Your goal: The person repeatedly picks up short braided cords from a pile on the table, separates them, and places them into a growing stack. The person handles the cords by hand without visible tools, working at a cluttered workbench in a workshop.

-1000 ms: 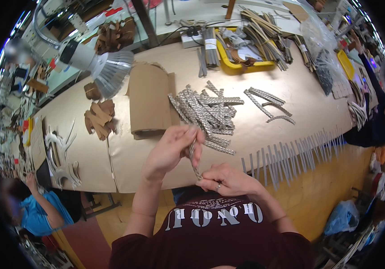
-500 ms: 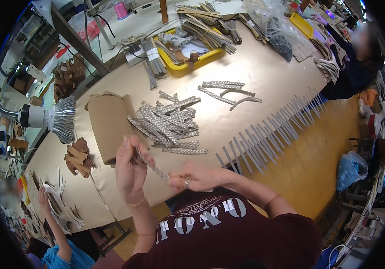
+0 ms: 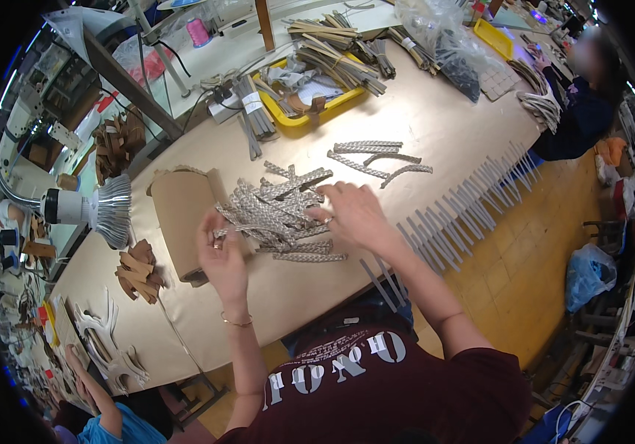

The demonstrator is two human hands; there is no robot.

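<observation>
A loose pile of grey-and-white braided straps lies on the tan-covered table in front of me. My left hand is at the pile's left edge, its fingers closed around the end of one braided strap. Over the pile's right edge, my right hand has thumb and fingers apart around some strap ends; it does not visibly grip any. A smaller group of braided straps lies apart, farther back on the right.
Left of the pile lies a brown cardboard roll, with brown scraps beside it. A yellow tray stands behind. Thin grey strips line the table's right edge. A lamp hangs at left. Co-workers are on both sides.
Both hands have moved from near my body to the pile. The right hand has let go of the strap it held between both hands and reached forward and right; its fingers have spread.
</observation>
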